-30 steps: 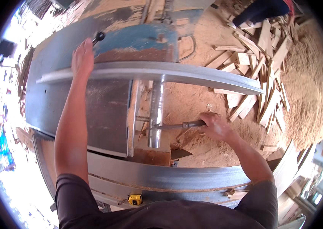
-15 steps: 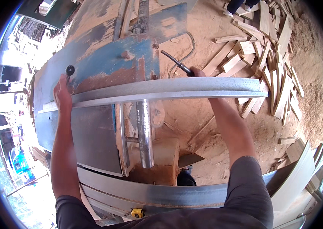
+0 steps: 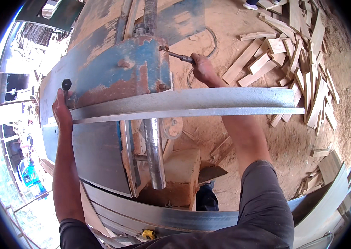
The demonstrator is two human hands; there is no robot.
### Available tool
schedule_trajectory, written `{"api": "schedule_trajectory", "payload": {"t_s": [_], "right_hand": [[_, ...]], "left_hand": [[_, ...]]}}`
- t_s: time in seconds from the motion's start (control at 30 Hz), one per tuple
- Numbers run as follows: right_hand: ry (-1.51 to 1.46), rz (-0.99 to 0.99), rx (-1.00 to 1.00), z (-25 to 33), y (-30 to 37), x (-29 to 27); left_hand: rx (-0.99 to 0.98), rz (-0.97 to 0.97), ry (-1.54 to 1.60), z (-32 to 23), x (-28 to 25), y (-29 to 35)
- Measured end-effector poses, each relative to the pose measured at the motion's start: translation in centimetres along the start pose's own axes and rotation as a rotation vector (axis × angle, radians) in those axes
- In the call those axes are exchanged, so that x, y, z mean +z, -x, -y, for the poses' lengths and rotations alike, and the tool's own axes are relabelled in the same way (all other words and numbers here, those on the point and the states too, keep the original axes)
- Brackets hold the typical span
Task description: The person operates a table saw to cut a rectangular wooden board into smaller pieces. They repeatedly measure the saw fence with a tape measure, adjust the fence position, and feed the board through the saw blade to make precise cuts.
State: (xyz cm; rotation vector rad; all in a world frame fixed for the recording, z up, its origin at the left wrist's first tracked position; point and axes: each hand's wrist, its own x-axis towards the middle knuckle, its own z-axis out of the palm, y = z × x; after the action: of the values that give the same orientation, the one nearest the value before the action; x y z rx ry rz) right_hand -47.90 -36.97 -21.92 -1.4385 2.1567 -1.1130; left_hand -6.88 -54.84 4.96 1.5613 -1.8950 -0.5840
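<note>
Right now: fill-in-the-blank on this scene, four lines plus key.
The person's right hand is ____ (open/closed) around the slim dark metal rod.
The round lever knob beside the left hand is coloured ____.
The long silver metal bar passes ____ (behind/in front of) the bare right forearm in this view.
The small yellow tape measure lies near the picture's ____ edge.
Missing words: closed; black; in front of; lower.

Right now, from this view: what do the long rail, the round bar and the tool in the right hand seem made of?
Long rail: likely aluminium or similar metal; pale grey, mostly matte.
Round bar: probably steel; smooth, with bright streaks of reflection.
Tool: shaft looks like dark metal, slim with slight shine; right hand hides part of it.
</note>
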Motion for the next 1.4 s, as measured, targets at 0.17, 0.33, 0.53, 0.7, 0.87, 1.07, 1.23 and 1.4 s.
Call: {"api": "schedule_trajectory", "payload": {"t_s": [0.17, 0.33, 0.53, 0.7, 0.87, 1.07, 1.23, 1.4], "right_hand": [[0.042, 0.018, -0.049, 1.2, 0.3, -1.4], [0.027, -0.086, -0.081, 0.8, 0.8, -0.3], [0.072, -0.021, -0.085, 0.7, 0.4, -1.3], [0.009, -0.043, -0.06, 0.5, 0.5, -1.1], [0.075, -0.037, -0.069, 1.5, 1.0, -2.1], [0.104, -0.208, -0.146, -0.5, 1.1, -2.8], [0.512, -0.212, -0.309, 5.2, -0.9, -11.9], [0.292, -0.243, -0.14, -1.1, 0.6, -8.1]], "left_hand": [[-0.036, 0.014, -0.028, -0.3, -0.7, 0.7], [0.017, 0.011, -0.006, -0.9, -0.1, 0.7], [-0.023, 0.022, -0.028, -0.5, -0.6, 1.0], [0.019, 0.023, -0.062, -0.8, -0.2, 0.7], [0.029, 0.015, -0.028, 0.1, -0.7, 1.1], [0.049, 0.025, -0.047, -1.0, 0.1, 0.7], [0.041, 0.057, -0.081, 0.0, -0.7, 1.2], [0.022, 0.023, 0.16, 3.1, -1.4, 0.6]]}}
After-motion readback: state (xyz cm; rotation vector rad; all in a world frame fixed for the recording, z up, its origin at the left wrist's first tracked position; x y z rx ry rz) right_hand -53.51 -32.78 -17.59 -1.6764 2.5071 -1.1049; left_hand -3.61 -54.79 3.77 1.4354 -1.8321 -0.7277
